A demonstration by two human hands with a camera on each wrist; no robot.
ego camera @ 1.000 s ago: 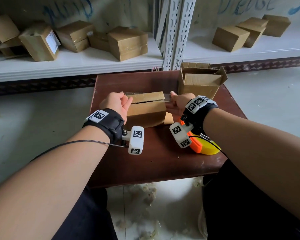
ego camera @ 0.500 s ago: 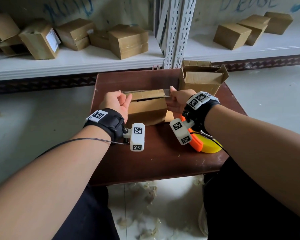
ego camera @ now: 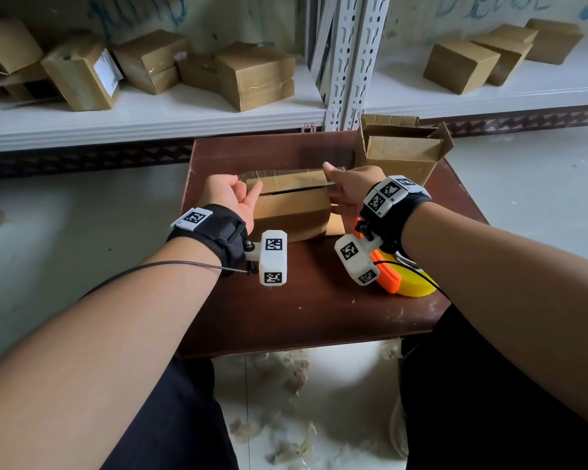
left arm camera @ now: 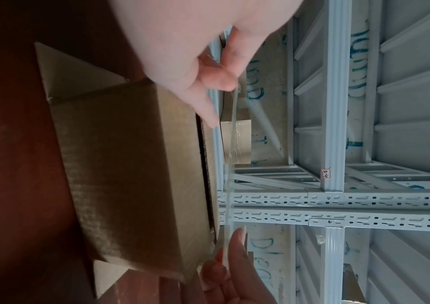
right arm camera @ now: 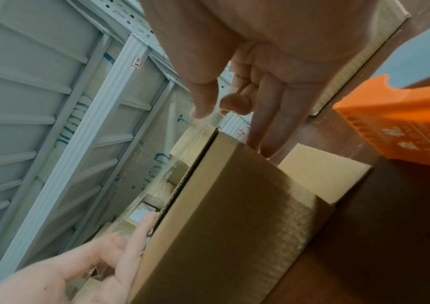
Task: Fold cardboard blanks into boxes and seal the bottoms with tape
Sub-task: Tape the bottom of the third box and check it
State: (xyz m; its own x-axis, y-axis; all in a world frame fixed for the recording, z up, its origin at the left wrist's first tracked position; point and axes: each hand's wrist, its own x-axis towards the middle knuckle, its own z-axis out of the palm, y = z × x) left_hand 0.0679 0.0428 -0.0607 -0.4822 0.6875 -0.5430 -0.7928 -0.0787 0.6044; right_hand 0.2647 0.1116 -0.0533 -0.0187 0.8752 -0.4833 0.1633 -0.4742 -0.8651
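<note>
A folded cardboard box (ego camera: 291, 212) stands mid-table with its bottom flaps up and a dark seam between them. A clear tape strip (ego camera: 286, 174) is stretched taut just above the far flap. My left hand (ego camera: 248, 185) pinches its left end and my right hand (ego camera: 330, 171) pinches its right end. In the left wrist view the tape strip (left arm camera: 230, 164) runs from my left hand (left arm camera: 225, 82) along the box (left arm camera: 135, 164) edge. In the right wrist view my right hand (right arm camera: 209, 109) pinches the tape over the box (right arm camera: 234, 216) corner.
An orange and yellow tape dispenser (ego camera: 399, 278) lies under my right wrist. An open-topped box (ego camera: 401, 154) stands at the back right of the brown table (ego camera: 286, 317). Several closed boxes (ego camera: 252, 76) sit on the white shelves behind. Paper scraps litter the floor below.
Both hands have lifted the stretched tape slightly, from level with the box top to just above it. The box has stayed in place.
</note>
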